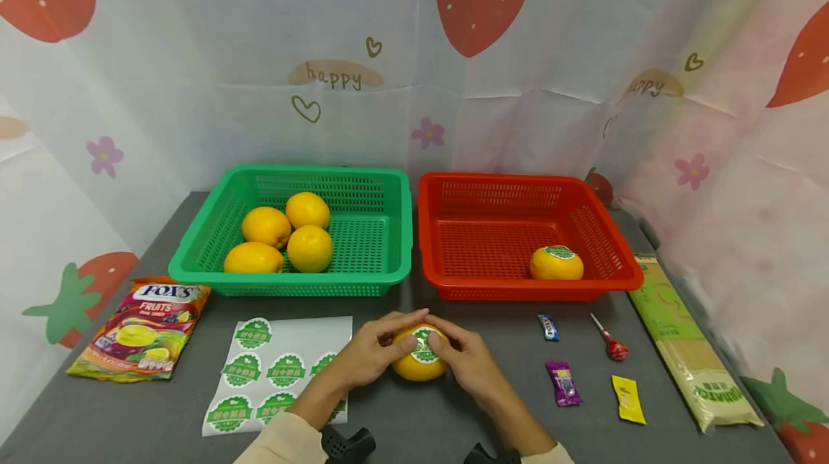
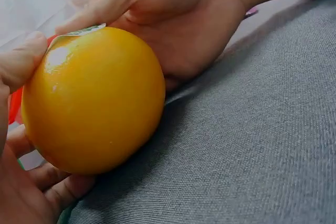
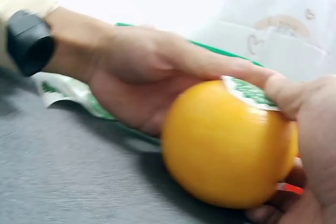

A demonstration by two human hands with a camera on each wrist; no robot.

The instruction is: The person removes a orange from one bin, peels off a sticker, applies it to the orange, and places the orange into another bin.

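An orange (image 1: 419, 369) sits on the grey table between both hands, a green and white sticker (image 1: 424, 345) on its upper side. My left hand (image 1: 372, 350) holds its left side, the thumb on the sticker's edge and the fingers around the back. From the right, my right hand (image 1: 471, 362) holds it too, its thumb pressing the sticker. In the right wrist view the sticker (image 3: 252, 94) stands slightly raised along one edge. The left wrist view shows the orange's (image 2: 97, 103) bare side, with fingertips curled beneath it. Left of the hands lies a sheet of round green stickers (image 1: 285, 370).
Behind, a green basket (image 1: 311, 279) holds several oranges, and a red basket (image 1: 518, 284) holds one stickered orange (image 1: 557, 266). A candy bag (image 1: 142, 331) lies far left. To the right are small wrapped candies (image 1: 564, 383), a lollipop (image 1: 617, 349) and a long noodle-like package (image 1: 693, 349).
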